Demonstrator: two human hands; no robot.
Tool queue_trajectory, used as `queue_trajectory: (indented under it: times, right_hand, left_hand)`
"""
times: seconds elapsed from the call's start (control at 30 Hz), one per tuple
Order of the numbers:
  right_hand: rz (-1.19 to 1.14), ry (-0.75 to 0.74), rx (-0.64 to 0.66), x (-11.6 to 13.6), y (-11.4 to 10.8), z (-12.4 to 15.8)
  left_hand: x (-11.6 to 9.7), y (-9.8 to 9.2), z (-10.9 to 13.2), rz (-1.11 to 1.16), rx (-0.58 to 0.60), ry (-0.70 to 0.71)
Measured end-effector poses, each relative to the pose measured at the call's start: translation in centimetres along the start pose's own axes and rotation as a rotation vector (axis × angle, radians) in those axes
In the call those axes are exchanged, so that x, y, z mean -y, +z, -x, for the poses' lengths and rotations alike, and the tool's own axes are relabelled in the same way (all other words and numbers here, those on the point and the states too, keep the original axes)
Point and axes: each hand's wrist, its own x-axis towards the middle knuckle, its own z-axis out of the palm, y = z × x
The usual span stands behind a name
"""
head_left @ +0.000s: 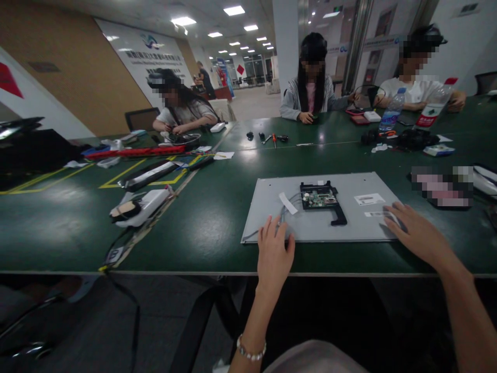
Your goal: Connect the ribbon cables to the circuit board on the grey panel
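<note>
Remote log: grey panel [320, 232] flat on green table [202, 223]; left hand [275, 254] and right hand [417, 230] loosely spread at its near corners, apparently gripping nothing; I'd steady edges only, sparing circuit board [319, 199] and cable [282, 212]

A grey rectangular panel [267, 197] lies on a green tabletop [205, 223], a green circuit board [320, 199] in an angular black bracket [339, 214] on top. Behind it lies a red-handled screwdriver [274, 138]; behind right, two clear plastic bottles [391, 111]; left, a white rounded device [149, 207].
</note>
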Motion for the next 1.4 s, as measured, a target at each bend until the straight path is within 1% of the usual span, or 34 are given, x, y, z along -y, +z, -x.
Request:
queue_trajectory:
  times: [0.13,0.3,0.43,0.57,0.8,0.9,1.17,1.3,1.4]
  right_hand:
    - [0.025,-0.041,0.054,0.4,-0.1,-0.1]
    - [0.048,-0.120,0.060,1.1,-0.3,-0.1]
    - [0.055,-0.184,0.075,1.9,0.0,-0.4]
    - [0.038,-0.215,0.091,3.3,0.3,-1.0]
    - [-0.052,-0.301,0.146,6.9,0.2,-2.1]
    - [-0.093,-0.329,0.155,8.9,0.3,-2.4]
    - [-0.189,-0.433,0.237,14.2,0.2,-3.8]
    - [-0.188,-0.483,0.267,16.4,0.1,-4.7]
    - [-0.166,-0.507,0.265,17.8,0.4,-5.4]
  left_hand:
    - [-0.1,-0.1,0.0,-0.028,0.000,-0.023]
    - [-0.1,0.0,0.1,-0.038,-0.016,-0.020]
    - [0.0,0.2,0.2,-0.033,-0.057,-0.010]
    - [0.1,0.4,0.3,-0.021,-0.109,0.002]
    - [0.2,0.5,0.3,0.010,-0.113,0.021]
    - [0.3,0.5,0.3,0.028,-0.116,0.014]
    - [0.1,0.2,0.5,0.053,-0.108,0.010]
    - [0.1,0.3,0.5,0.037,-0.109,-0.008]
    - [0.1,0.2,0.6,0.020,-0.118,-0.021]
